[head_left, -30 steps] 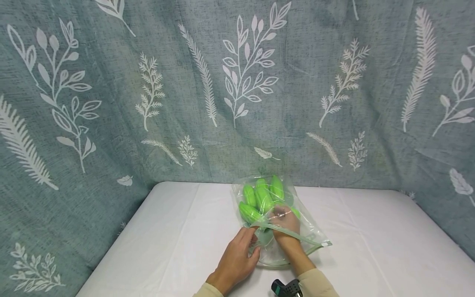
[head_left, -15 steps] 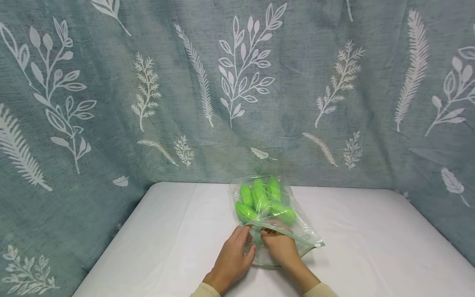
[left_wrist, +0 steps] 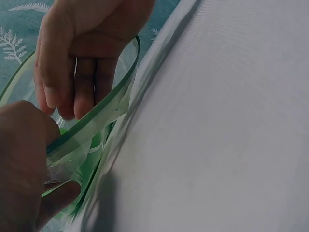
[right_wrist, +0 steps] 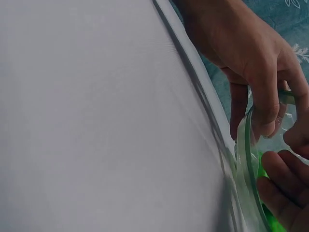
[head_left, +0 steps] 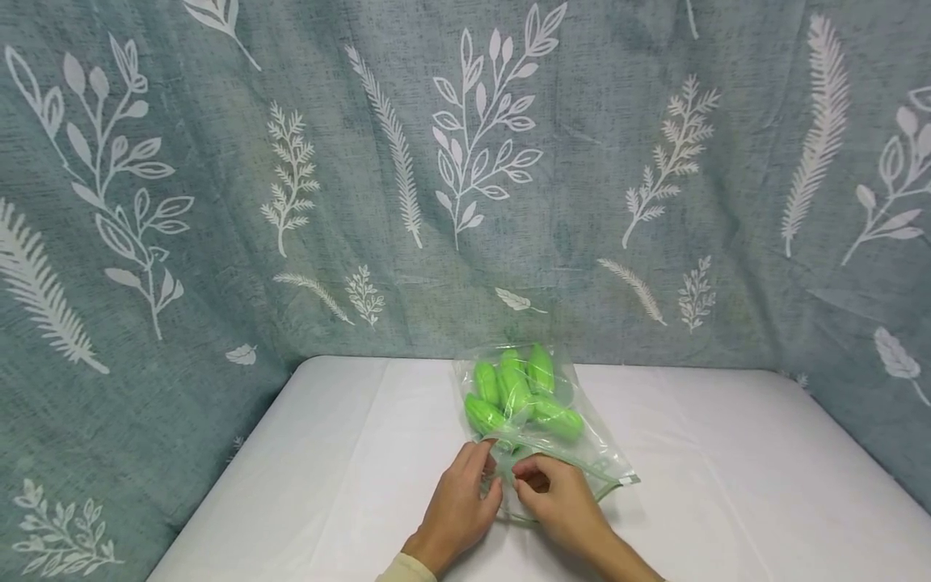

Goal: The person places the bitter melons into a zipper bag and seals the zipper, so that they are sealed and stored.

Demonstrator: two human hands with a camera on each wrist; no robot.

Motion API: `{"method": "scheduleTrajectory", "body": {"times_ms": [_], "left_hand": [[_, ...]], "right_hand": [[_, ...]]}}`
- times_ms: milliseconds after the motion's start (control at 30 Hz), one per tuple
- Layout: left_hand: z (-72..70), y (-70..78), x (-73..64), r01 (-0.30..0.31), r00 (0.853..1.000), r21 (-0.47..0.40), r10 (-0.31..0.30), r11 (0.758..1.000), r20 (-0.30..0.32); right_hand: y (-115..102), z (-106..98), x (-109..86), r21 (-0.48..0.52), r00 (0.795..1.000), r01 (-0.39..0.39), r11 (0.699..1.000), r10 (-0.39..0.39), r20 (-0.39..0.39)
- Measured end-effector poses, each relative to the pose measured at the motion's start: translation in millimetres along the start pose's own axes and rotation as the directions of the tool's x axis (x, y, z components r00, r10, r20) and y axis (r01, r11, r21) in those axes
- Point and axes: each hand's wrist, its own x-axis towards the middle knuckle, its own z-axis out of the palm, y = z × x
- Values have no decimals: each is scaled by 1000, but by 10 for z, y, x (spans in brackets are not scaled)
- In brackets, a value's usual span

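A clear plastic zip bag (head_left: 607, 453) with a green seal strip lies mid-table, its mouth toward me. Several bright green cucumbers (head_left: 514, 394) are inside, toward its far end. At the left of the mouth, my left hand (head_left: 460, 503) holds the bag's edge between thumb and fingers; the right wrist view shows this left hand (right_wrist: 256, 58) around the green rim (right_wrist: 247, 159). My right hand (head_left: 567, 499) hovers over the mouth, fingers loosely bent and holding nothing. In the left wrist view this right hand (left_wrist: 96, 34) hangs its fingers across the bag rim (left_wrist: 89, 118).
A white cloth-covered table (head_left: 393, 453) extends to both sides of the bag. Behind and beside it hangs a blue-grey curtain (head_left: 582, 162) with white leaf prints. The bag's far end lies close to the table's back edge.
My right hand has let go of a cucumber and drawn back out of the bag to its mouth. That cucumber now lies at the right of the pile. My left hand stays in place.
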Motion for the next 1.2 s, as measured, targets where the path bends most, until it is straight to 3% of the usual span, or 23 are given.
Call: {"method": "scheduleTrajectory", "body": {"times_ms": [167, 433, 600, 767, 933, 1200], "left_hand": [[-4, -6, 19, -21, 999, 10, 21, 1000, -24], [-25, -7, 28, 5, 1000, 29, -4, 1000, -12], [-35, -12, 35, 29, 1000, 24, -29, 999, 5], [-44, -17, 36, 47, 999, 12, -47, 999, 14], [-50, -22, 29, 54, 998, 4, -54, 999, 15], [-52, -19, 23, 82, 996, -8, -82, 997, 31]], "right_hand": [[-23, -94, -97, 58, 994, 101, 993, -103, 25], [15, -309, -273, 94, 987, 157, 983, -160, 30], [68, -455, -352, 126, 983, 183, 975, -183, -9], [108, -632, -394, 229, 990, 137, 964, -128, -54], [109, -826, -378, 356, 995, 66, 932, -35, -94], [183, -1049, -368, 336, 981, 71, 939, -6, -192]]}}
